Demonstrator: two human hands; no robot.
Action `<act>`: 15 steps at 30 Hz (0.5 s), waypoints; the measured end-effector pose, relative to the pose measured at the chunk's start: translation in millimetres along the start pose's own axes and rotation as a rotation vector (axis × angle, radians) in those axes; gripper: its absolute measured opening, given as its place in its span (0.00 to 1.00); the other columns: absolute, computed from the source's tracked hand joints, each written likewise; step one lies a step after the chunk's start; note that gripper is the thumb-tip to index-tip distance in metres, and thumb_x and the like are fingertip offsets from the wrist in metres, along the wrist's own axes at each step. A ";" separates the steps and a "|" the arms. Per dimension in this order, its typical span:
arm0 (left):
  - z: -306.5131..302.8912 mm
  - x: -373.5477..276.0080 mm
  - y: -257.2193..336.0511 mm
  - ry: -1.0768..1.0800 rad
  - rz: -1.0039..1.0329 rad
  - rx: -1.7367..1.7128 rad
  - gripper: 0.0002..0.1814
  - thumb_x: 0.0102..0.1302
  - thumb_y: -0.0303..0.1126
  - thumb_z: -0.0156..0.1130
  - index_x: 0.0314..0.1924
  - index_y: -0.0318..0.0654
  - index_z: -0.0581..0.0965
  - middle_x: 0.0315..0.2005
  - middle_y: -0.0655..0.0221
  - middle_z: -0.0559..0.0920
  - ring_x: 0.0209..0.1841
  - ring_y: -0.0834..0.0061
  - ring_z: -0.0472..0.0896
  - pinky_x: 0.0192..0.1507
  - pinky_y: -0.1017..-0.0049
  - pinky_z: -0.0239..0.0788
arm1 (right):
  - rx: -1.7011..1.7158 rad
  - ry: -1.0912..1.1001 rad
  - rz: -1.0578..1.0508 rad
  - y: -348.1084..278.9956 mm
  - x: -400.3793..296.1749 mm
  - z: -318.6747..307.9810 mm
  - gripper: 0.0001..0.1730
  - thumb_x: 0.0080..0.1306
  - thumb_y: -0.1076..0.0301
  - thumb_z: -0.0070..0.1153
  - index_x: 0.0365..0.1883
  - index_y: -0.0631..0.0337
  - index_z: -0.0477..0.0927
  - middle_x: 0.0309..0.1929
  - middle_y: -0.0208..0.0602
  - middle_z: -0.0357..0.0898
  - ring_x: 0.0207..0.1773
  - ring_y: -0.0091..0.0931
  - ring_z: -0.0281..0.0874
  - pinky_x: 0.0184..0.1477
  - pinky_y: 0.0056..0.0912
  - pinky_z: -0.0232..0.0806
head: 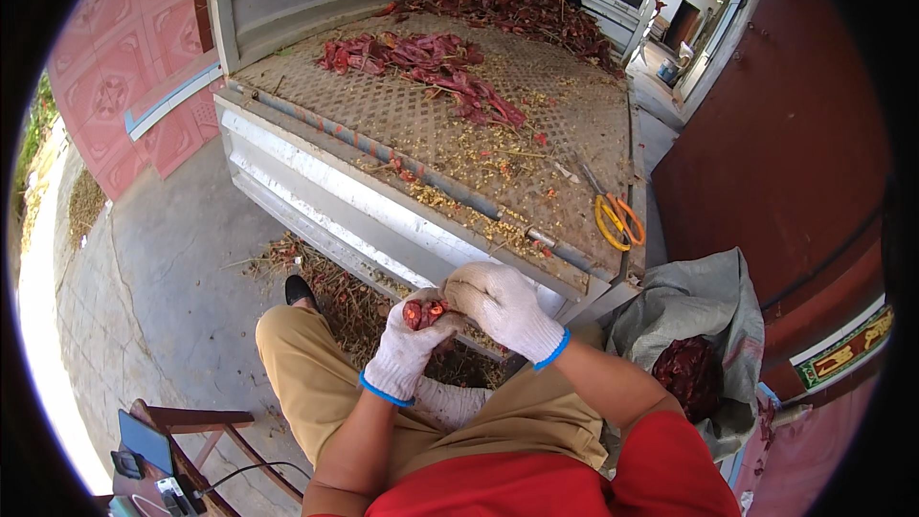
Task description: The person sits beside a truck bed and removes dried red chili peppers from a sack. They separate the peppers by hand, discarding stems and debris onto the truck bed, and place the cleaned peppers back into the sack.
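My left hand [416, 345], in a white knit glove with a blue cuff, grips a small bunch of dried red chili peppers [423, 314]. Orange openings show at the bunch's near ends. My right hand [502, 305], gloved the same way, is curled against the far side of the left; its fingertips and anything in them are hidden. Both hands are above my lap, close to the lowered tailgate [323, 194] of a truck bed. Scissors [616, 221] with orange and yellow handles lie on the bed's right corner.
A loose row of red peppers [431, 68] lies on the seed-strewn truck bed [287, 86], with a larger pepper heap [510, 11] behind. At my right stands a grey woven sack [675, 294] holding dark red peppers [688, 373]. Stems [352, 309] litter the ground. A wooden stool [194, 420] carries electronic devices.
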State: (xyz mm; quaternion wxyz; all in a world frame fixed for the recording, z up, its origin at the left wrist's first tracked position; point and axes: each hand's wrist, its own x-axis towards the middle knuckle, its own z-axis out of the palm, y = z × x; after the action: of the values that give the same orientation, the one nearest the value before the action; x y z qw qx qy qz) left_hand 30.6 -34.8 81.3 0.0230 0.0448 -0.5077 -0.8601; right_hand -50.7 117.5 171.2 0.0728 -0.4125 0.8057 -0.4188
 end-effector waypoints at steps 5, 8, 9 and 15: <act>1.4 -3.2 0.4 0.025 0.007 -0.104 0.14 0.62 0.23 0.74 0.47 0.35 0.82 0.32 0.74 0.83 0.31 0.84 0.78 0.34 0.79 0.72 | 0.393 0.083 0.283 6.4 -2.7 11.4 0.07 0.75 0.68 0.57 0.44 0.60 0.83 0.29 0.35 0.78 0.32 0.27 0.78 0.33 0.26 0.71; -0.8 -0.9 -2.2 0.044 0.019 -0.017 0.14 0.62 0.22 0.73 0.48 0.34 0.82 0.33 0.74 0.83 0.32 0.83 0.79 0.35 0.80 0.73 | 0.173 0.169 0.049 30.9 -3.6 20.5 0.05 0.77 0.66 0.56 0.46 0.57 0.81 0.30 0.28 0.77 0.31 0.22 0.75 0.30 0.23 0.70; -1.5 -0.7 -4.4 0.056 0.022 0.021 0.14 0.62 0.22 0.73 0.48 0.33 0.82 0.33 0.73 0.84 0.32 0.83 0.79 0.35 0.80 0.73 | 0.659 0.212 0.471 17.8 -2.1 26.8 0.05 0.78 0.66 0.55 0.46 0.56 0.80 0.31 0.26 0.76 0.31 0.22 0.75 0.30 0.23 0.70; 5.2 -1.4 -10.6 0.015 0.033 -0.064 0.16 0.61 0.25 0.74 0.49 0.32 0.82 0.34 0.72 0.84 0.32 0.82 0.80 0.35 0.78 0.74 | 0.911 -0.116 0.280 60.5 -9.4 19.0 0.18 0.74 0.57 0.56 0.55 0.58 0.80 0.42 0.38 0.83 0.45 0.33 0.82 0.45 0.33 0.75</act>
State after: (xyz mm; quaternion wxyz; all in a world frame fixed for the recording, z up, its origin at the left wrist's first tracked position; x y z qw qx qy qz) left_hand 31.5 -25.1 74.6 0.0425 0.0421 -0.4806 -0.8749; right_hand -72.3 131.3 112.5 0.3468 -0.2489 0.5826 -0.6916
